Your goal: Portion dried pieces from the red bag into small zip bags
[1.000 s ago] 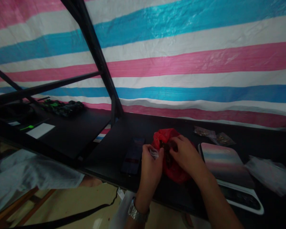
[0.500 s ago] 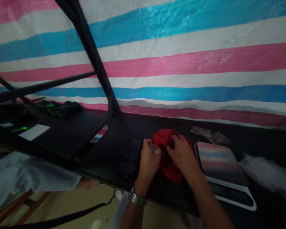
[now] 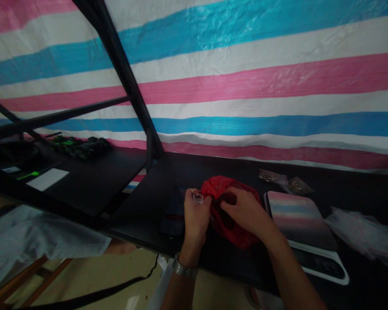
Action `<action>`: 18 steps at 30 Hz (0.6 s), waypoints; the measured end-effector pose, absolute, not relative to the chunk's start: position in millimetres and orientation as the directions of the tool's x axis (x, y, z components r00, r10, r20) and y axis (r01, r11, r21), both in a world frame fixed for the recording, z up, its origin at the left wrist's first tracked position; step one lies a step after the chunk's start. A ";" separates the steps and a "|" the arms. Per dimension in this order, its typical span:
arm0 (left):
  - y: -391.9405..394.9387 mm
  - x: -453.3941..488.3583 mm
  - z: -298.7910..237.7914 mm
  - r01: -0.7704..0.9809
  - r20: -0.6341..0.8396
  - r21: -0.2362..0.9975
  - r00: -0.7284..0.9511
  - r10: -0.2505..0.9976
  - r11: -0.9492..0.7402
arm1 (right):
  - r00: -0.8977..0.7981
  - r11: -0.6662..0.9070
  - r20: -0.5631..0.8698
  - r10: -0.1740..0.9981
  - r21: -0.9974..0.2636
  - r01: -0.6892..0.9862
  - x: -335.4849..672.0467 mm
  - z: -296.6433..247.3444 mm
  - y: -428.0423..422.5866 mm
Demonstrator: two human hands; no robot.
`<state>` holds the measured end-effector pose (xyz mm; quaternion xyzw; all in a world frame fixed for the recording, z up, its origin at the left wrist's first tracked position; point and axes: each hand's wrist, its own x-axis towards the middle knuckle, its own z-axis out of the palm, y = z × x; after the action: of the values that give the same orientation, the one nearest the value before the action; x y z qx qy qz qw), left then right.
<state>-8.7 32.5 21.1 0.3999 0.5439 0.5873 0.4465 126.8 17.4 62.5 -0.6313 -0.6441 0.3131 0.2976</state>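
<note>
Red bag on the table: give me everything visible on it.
The red bag looks like thin, shiny plastic, crumpled and slumped on the black table, between the phone and the scale. Its mouth gapes, dark inside; the contents can't be made out. The left hand is at its left edge; the right hand reaches over its right part, fingertips at the opening, hiding some of it.

Dim, soft picture: the striped tarpaulin (image 3: pixel 245 82) is brightest, glare speckling its upper blue band. The black tabletop (image 3: pixel 168 168) darkens toward its near edge, 2 small clear packets (image 3: pixel 273 177) by its back edge blur, and shadow hides the red plastic bag's (image 3: pixel 234 234) contents.
</note>
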 end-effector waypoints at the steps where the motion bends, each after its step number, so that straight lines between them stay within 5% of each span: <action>1: 32.0 -8.1 21.7 -0.091 -0.012 0.996 -0.280 0.960 -0.015 | -0.033 0.006 -0.017 0.999 -0.793 0.609 126.6 63.1 16.9; 8: 26.3 -12.2 33.9 0.026 0.126 0.992 -0.328 0.936 -0.125 | 0.010 -0.097 -0.107 0.994 -0.842 0.531 135.3 62.3 19.6; 13: 14.4 -17.9 45.2 0.333 0.363 0.906 -0.301 0.882 -0.260 | 0.075 -0.151 -0.131 0.988 -0.867 0.475 152.2 69.5 19.0; 18: 6.6 -22.1 58.4 0.313 0.306 0.918 -0.165 0.938 -0.245 | 0.066 -0.125 -0.107 0.992 -0.847 0.516 166.8 65.8 16.6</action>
<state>-22.1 6.6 58.4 0.5771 0.5416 0.5378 0.2905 166.8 16.6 65.8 -0.6543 -0.5764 0.3670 0.3242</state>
